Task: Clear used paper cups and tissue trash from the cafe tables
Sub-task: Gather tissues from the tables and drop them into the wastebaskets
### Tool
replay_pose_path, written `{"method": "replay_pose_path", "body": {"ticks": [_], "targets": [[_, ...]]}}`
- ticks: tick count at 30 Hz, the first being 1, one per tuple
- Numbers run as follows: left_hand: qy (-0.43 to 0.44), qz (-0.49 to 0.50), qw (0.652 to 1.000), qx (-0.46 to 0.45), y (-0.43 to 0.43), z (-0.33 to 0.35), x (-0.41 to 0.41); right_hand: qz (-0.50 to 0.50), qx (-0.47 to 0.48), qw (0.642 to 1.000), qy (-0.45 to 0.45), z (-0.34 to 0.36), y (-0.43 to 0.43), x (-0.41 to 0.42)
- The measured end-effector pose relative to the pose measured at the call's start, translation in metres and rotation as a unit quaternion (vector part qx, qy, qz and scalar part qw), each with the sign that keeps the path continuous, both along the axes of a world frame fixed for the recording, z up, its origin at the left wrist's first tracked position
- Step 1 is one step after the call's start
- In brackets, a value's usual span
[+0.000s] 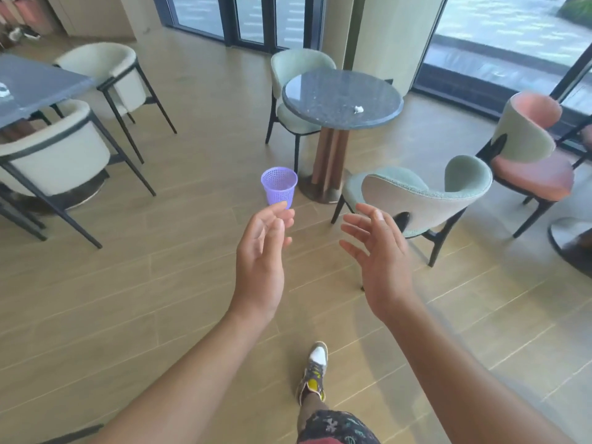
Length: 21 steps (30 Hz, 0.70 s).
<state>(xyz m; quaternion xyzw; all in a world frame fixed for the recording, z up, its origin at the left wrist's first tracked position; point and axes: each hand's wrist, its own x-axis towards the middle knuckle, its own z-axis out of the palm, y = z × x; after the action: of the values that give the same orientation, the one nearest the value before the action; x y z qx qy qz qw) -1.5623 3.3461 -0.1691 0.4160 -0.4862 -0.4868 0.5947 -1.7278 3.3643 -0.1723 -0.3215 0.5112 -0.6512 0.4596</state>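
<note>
Wood-plank floor (160, 283) of a cafe is filling most of the view, with glass doors running along the far wall.

Left hand (261, 261) and right hand (381, 261) are both reaching forward at mid-height, palms facing each other, fingers loosely spread. Neither is holding anything.

Purple mesh basket (279, 185) is standing upright on the floor just beyond the left fingertips (282, 208), which are overlapping its base in this view. Cannot tell whether they are touching it.

Round table (336, 94) is standing well beyond both hands, ahead of the gap between them. Crumpled tissue (358, 108) is lying on its top, toward the near right edge.

Green chair (416, 197) is sitting just past the right hand, its back turned toward the hand. Pink chair (528, 149) is standing further off to that hand's right.

Grey table (38, 81) is standing far to the left of the left hand, with a cream chair (57, 155) beside it. Small white scrap (4, 89) on that table is being cut off by the frame edge, so unidentifiable.

One shoe (315, 370) is showing below, between the forearms.
</note>
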Motion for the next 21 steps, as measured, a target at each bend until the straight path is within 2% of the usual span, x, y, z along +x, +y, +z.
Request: {"method": "replay_pose_path", "body": {"ticks": [8,21], "targets": [[0.006,-0.007,1.0,0.016,-0.177,0.007,-0.065,0.0,0.002,1.0,0.01,0.009,-0.184,-0.066],[0.008,-0.042,0.999,0.019,-0.422,-0.008,-0.124,-0.032,0.001,0.999,-0.003,-0.002,-0.416,-0.129]]}}
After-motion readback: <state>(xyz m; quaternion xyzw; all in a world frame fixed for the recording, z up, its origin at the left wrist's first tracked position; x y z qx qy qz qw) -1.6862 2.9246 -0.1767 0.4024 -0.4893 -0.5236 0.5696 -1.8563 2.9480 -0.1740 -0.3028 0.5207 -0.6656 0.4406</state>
